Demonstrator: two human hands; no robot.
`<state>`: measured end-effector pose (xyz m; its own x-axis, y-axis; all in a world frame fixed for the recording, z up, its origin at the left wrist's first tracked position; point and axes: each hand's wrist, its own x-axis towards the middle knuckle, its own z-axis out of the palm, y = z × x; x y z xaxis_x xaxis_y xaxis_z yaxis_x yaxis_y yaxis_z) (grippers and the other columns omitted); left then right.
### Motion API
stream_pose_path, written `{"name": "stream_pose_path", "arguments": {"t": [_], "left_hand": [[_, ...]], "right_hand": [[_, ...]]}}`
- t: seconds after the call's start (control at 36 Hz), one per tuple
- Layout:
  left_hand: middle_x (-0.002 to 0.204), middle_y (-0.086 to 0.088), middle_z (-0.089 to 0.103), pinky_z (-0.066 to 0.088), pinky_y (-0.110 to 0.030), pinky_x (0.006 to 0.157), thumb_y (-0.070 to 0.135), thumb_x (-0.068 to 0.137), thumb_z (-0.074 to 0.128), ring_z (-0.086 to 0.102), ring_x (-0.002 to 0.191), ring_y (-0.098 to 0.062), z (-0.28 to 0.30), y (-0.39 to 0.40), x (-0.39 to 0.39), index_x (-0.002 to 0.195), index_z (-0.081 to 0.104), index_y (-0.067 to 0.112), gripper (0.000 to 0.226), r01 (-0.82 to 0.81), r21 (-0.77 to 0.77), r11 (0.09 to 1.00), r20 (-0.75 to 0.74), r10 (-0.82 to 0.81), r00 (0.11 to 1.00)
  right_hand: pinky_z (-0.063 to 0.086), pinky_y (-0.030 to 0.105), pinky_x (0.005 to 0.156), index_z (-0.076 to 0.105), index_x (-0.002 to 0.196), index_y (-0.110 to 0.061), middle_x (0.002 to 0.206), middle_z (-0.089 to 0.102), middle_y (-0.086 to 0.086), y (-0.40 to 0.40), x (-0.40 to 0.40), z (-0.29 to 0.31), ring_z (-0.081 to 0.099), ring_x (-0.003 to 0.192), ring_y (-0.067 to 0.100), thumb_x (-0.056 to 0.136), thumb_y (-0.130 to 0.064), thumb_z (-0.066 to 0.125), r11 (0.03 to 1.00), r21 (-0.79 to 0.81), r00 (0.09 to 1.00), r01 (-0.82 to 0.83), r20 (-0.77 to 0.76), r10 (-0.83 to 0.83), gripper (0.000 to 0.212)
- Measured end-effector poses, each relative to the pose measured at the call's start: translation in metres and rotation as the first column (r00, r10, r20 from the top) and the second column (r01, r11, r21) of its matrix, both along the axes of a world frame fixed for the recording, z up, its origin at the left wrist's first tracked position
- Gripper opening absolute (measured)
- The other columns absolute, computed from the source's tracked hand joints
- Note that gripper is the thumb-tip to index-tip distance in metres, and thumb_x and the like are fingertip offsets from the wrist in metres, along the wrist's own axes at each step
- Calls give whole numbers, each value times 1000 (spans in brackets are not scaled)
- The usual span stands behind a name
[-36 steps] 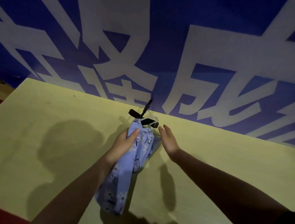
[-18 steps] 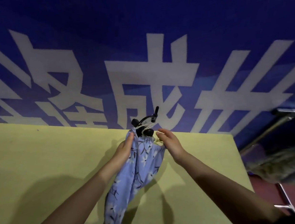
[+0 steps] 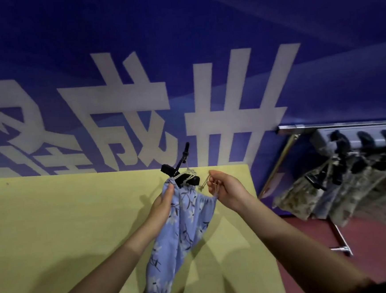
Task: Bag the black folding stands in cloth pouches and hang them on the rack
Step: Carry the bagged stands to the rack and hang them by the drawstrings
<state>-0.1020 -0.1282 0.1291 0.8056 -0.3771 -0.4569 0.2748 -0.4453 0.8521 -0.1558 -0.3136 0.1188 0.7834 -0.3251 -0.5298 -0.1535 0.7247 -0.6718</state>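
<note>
Yellow-green bench (image 3: 55, 226) fills the left and centre, under a blue banner with large white characters (image 3: 137, 99)

Left hand (image 3: 163, 203) grips the gathered neck of a light blue floral cloth pouch (image 3: 180, 235), fingers curled round the fabric just under the opening; likely to steady the mouth while the cord is drawn. The pouch hangs from this grip, and its lower end looks to trail over the bench's near edge

Black folding stand (image 3: 182, 172) sits in the pouch, its top arm and a clamp-like part sticking out above the mouth, so closure looks incomplete

Right hand (image 3: 225, 189) pinches the pale drawstring cord (image 3: 204, 183) just beside the pouch mouth, fingers curled, pulling to the right; judged to be cinching the opening

Far right: metal rack with black hooks (image 3: 338, 126), several patterned pouches (image 3: 325, 191) already hung, well apart from the hands; hanging step not yet done for this one
</note>
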Motion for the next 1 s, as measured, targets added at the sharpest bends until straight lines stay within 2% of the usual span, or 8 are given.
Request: {"name": "stream_pose_path", "arguments": {"t": [0.14,0.25,0.36,0.47,0.67,0.78,0.89,1.0], "left_hand": [[154,-7,35,28,-35,110,49,100,32,32,141,-25,-4,-44,-33,148,35,19,56,26,1,1000,18,-26,1000],[153,-7,36,29,-36,109,51,100,30,33,140,-26,-10,-81,-54,148,35,20,57,20,-14,1000,30,-20,999],[125,3,52,37,-31,92,52,100,30,47,126,-22,-17,-117,-75,134,47,32,42,75,-42,996,70,-72,995],[82,3,55,40,-25,66,56,97,33,53,76,-13,-24,-141,-89,90,51,38,27,104,-28,994,128,-100,987],[78,0,49,36,-22,61,51,100,31,45,66,-9,-33,-155,-96,85,45,30,30,152,-14,988,187,-147,971],[73,6,41,30,-22,57,52,100,27,37,60,-8,-40,-145,-89,80,38,33,30,161,21,987,197,-162,967],[73,-6,46,34,-28,60,60,95,26,45,65,-16,-48,-127,-76,86,46,30,38,169,68,983,167,-178,970],[77,7,46,33,-24,59,55,99,26,41,66,-6,-56,-113,-62,133,48,24,51,180,78,981,148,-190,971]], "right_hand": [[42,18,45,56,95,-5,64,51,4,-40,-37,19,53,53,13,97,-3,47,988,124,990,93,97,-105,10],[34,21,50,58,93,-9,74,53,4,-59,-54,26,45,59,12,96,-15,54,968,-250,999,14,-25,-21,8],[39,19,58,63,94,-12,76,56,-4,-77,-74,29,49,65,8,91,-33,65,795,-598,992,-96,-121,29,21],[54,34,77,67,94,-13,86,66,0,-92,-86,26,65,84,18,83,-23,73,589,-783,979,-199,-192,76,16],[47,16,70,73,94,-13,91,70,-3,-105,-98,19,64,86,10,89,-21,66,381,-915,991,-132,-127,38,11],[55,31,78,77,92,-12,89,73,-2,-95,-91,21,67,84,13,91,-17,61,418,-906,996,-65,-83,-23,17],[47,20,60,71,78,-8,74,67,1,-82,-82,33,59,65,9,90,-14,60,532,-841,995,-97,-97,28,18],[46,25,69,59,65,-10,67,59,2,-73,-69,47,56,70,17,90,-13,57,718,-676,986,-167,-123,114,26]]}}
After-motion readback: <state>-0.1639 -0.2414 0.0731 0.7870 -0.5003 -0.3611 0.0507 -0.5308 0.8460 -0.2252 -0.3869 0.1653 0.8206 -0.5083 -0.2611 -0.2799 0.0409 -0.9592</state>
